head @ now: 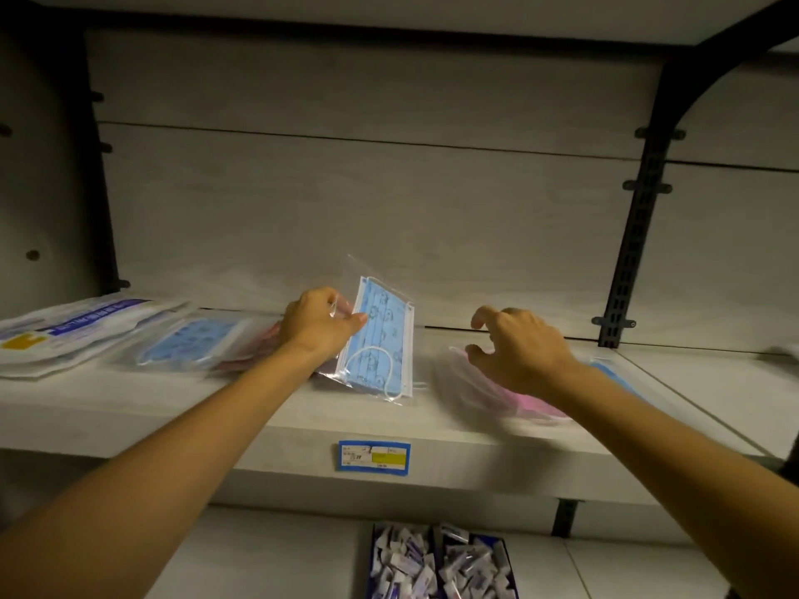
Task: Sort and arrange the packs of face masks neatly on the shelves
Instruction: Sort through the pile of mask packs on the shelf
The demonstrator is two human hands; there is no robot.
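My left hand (pixel 318 324) pinches a clear pack of blue patterned face masks (pixel 380 343) by its left edge, tilting it up off the pale shelf (pixel 259 408). My right hand (pixel 519 345) hovers with loosely spread fingers just above a clear pack of pink masks (pixel 484 393) lying flat on the shelf; touching or not, I cannot tell. Another blue mask pack (pixel 190 339) lies flat to the left, with a reddish pack (pixel 263 339) partly hidden behind my left wrist. A white pack with blue print (pixel 73 330) sits at the far left.
A blue-edged pack (pixel 614 371) peeks out behind my right wrist. A blue price label (pixel 373 456) is stuck on the shelf's front edge. A black bracket upright (pixel 635 235) stands at the right. Below, a dark tray of small white sachets (pixel 441 564) sits on the lower shelf.
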